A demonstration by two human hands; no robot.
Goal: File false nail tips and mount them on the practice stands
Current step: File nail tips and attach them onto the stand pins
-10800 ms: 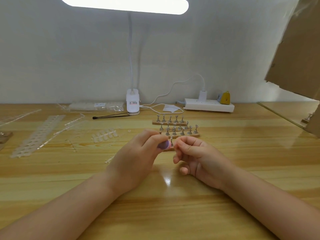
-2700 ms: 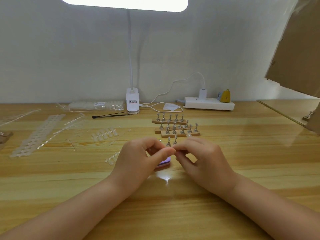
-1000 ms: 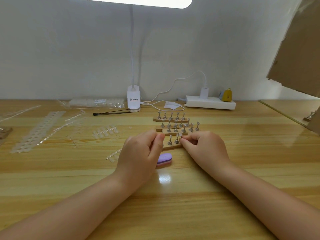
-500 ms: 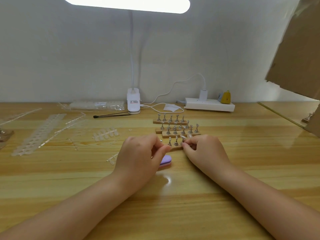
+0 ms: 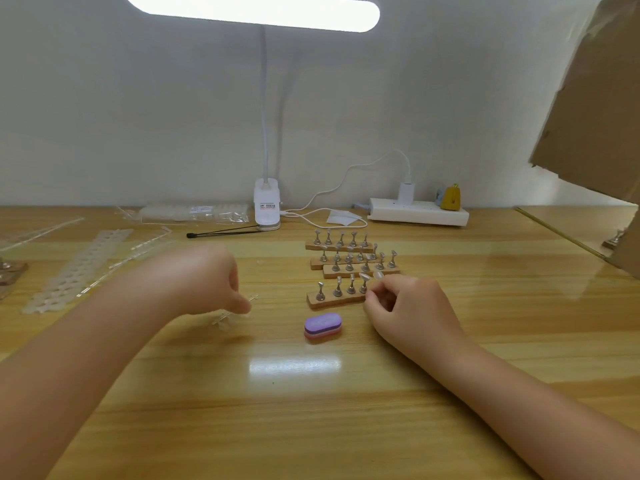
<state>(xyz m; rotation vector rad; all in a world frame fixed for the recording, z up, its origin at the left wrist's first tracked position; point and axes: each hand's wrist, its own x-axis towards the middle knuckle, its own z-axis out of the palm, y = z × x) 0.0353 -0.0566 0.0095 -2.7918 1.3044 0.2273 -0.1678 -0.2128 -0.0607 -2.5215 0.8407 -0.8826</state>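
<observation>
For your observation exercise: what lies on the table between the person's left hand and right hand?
In the head view, the purple nail buffer block and the nearest wooden practice stand lie between the left hand and right hand.

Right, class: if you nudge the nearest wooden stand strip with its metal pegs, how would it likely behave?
The nearest stand strip is a thin, narrow wooden bar lying flat, so it would probably slide rather than tip. Its slim upright metal pegs look small, so the whole is likely light and easily shifted; the right hand at its end could knock it askew on the glossy table.
</observation>
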